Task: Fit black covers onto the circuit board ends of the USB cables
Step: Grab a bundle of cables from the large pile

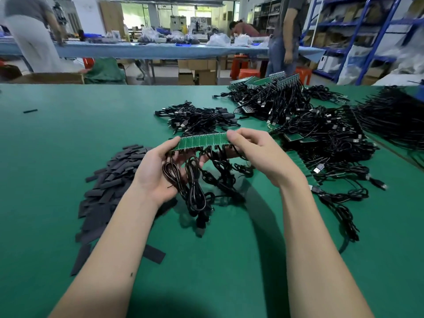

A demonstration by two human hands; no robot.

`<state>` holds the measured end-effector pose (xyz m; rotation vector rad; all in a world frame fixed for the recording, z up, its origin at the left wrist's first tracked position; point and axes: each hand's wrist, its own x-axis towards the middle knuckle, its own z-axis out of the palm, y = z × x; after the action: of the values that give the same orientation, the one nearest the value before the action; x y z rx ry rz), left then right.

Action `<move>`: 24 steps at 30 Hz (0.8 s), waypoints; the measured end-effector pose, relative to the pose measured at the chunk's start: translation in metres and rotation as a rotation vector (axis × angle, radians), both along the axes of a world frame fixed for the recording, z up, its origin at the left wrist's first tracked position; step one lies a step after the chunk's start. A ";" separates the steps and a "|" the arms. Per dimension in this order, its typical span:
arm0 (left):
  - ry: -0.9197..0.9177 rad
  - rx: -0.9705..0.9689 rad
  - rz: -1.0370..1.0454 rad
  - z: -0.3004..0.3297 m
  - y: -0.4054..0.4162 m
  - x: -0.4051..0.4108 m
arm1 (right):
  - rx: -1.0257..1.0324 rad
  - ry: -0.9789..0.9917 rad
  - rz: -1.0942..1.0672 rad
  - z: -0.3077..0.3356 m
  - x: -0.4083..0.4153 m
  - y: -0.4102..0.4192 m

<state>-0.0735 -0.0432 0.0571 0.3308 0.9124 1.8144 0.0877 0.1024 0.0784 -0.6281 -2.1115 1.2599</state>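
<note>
I hold a green strip of joined circuit boards (202,141) level above the green table, one hand at each end. My left hand (158,171) grips the strip's left end from below, palm up. My right hand (259,152) pinches the right end from above. Several black USB cables (197,180) hang from the strip's lower edge and trail onto the table between my arms. A heap of flat black covers (110,180) lies on the table left of my left hand, partly hidden by my forearm.
A small bundle of cables (197,118) lies behind the strip. Larger piles of cables with board strips (321,129) fill the table's right side. A lone black cover (30,111) lies far left. People stand at a blue bench (160,50) beyond the table's far edge.
</note>
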 end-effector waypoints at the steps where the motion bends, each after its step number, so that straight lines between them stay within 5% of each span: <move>1: -0.041 0.033 -0.008 0.001 -0.001 -0.001 | -0.012 0.036 0.036 0.004 -0.001 -0.002; 7: -0.111 0.001 -0.081 -0.002 -0.008 -0.005 | -0.257 -0.035 0.131 0.017 -0.005 -0.010; 12: 0.218 -0.377 0.002 -0.021 0.002 0.003 | -0.351 -0.252 0.078 -0.012 0.002 -0.001; 16: 0.968 -0.671 0.151 -0.032 0.011 0.008 | -0.358 -0.219 0.024 -0.031 0.010 0.007; 19: 1.457 -0.640 0.501 -0.027 0.017 0.020 | -0.381 -0.141 0.028 -0.032 0.011 0.010; 21: 1.606 -0.558 0.635 -0.017 0.026 0.022 | -0.365 -0.124 0.032 -0.032 0.010 0.010; 24: 1.693 -0.464 0.502 0.001 0.052 0.025 | -0.364 -0.106 0.043 -0.031 0.007 0.008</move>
<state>-0.0488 0.0091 0.0581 1.5184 2.6620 1.3326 0.0948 0.1108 0.0477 -0.8224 -2.0017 1.6886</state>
